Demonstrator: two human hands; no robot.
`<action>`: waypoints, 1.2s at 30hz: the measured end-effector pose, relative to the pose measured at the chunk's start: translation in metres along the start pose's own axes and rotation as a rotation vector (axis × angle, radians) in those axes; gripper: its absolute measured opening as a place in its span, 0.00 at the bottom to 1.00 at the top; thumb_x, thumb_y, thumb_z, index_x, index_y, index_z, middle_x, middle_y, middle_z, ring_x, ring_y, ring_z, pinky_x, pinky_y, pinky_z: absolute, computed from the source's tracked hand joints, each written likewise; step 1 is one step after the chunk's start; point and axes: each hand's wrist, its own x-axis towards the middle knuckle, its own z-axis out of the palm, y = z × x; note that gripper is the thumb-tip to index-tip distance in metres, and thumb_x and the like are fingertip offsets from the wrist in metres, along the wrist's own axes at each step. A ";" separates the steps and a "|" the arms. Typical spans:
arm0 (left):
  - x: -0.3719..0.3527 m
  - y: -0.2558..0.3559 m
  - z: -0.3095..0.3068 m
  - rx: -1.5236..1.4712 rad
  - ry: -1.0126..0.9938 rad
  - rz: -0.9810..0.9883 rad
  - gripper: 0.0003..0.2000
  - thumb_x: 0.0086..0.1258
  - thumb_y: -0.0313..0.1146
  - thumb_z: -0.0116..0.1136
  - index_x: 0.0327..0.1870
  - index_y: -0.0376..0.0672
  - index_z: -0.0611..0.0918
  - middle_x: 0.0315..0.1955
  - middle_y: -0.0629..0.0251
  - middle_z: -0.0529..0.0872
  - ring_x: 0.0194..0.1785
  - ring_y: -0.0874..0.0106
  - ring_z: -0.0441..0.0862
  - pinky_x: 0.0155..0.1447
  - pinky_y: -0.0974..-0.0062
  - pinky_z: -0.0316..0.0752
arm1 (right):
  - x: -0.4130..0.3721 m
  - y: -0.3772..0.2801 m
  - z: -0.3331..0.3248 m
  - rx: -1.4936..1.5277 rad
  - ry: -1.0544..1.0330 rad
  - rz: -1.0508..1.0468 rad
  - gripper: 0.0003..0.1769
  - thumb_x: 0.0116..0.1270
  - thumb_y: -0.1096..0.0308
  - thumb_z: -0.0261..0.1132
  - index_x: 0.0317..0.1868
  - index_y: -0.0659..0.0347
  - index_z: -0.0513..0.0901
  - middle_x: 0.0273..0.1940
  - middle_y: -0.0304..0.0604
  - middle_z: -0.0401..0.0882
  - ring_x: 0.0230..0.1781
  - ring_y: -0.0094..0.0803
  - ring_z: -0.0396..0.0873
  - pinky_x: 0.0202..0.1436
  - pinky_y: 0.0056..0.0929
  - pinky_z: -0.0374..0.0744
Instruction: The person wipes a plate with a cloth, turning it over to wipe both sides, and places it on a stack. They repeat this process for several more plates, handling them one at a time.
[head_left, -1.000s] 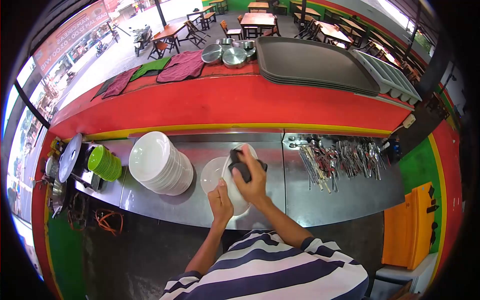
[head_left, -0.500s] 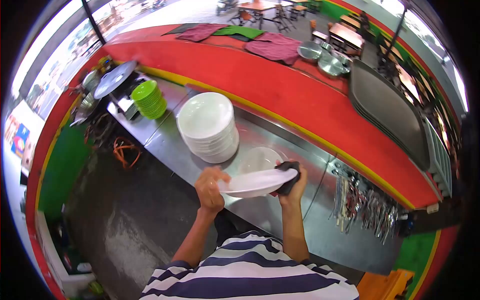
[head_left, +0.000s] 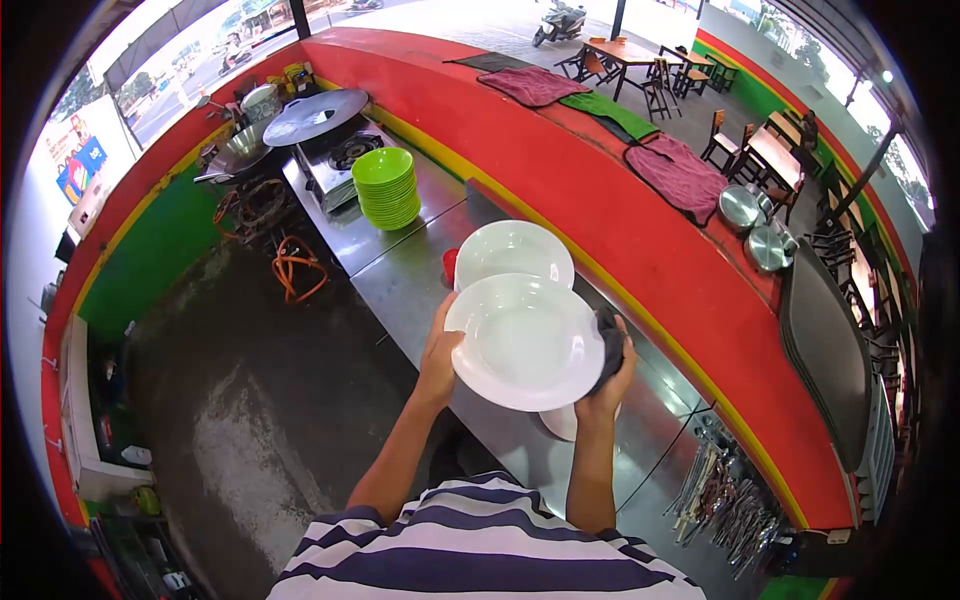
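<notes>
A white plate (head_left: 526,343) is held up between my two hands, its inner face turned toward me. My left hand (head_left: 441,350) grips its left rim. At the right rim, my right hand (head_left: 618,372) holds the plate together with a dark cloth (head_left: 606,350). Just beyond the held plate is a stack of white plates (head_left: 514,248), its lower part hidden. Another white plate (head_left: 560,423) shows partly beneath the held one, on the metal counter (head_left: 640,440).
Green bowls (head_left: 385,188) are stacked at the back left, beside a stove (head_left: 350,150) and a large lid (head_left: 316,117). A red ledge (head_left: 560,170) carries cloths, steel pans (head_left: 765,247) and dark trays (head_left: 825,350). Cutlery (head_left: 722,510) lies at the right.
The plate in my hands has tilted from nearly edge-on to face me. My left hand, blurred beside the rim before, now grips it. The view has turned, shifting the surroundings rightward.
</notes>
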 end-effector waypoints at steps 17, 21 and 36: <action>0.131 -0.031 -0.069 0.370 -0.120 0.133 0.30 0.75 0.25 0.39 0.78 0.35 0.55 0.75 0.50 0.60 0.78 0.61 0.57 0.79 0.67 0.50 | 0.055 0.084 0.024 -0.136 0.419 -0.093 0.21 0.74 0.57 0.55 0.61 0.59 0.78 0.54 0.42 0.80 0.55 0.34 0.79 0.61 0.35 0.78; 0.147 -0.035 -0.069 0.391 -0.169 0.157 0.31 0.76 0.24 0.41 0.80 0.37 0.50 0.77 0.49 0.55 0.79 0.59 0.54 0.80 0.67 0.47 | 0.052 0.094 0.018 -0.082 0.444 -0.118 0.22 0.73 0.59 0.58 0.62 0.62 0.77 0.53 0.43 0.81 0.51 0.33 0.81 0.55 0.32 0.80; 0.124 -0.035 -0.006 0.513 -0.071 0.548 0.19 0.77 0.25 0.50 0.66 0.32 0.67 0.66 0.49 0.72 0.70 0.60 0.71 0.76 0.59 0.60 | -0.004 0.094 -0.105 0.194 0.832 -0.245 0.20 0.74 0.55 0.54 0.54 0.61 0.78 0.41 0.49 0.83 0.40 0.39 0.83 0.45 0.37 0.83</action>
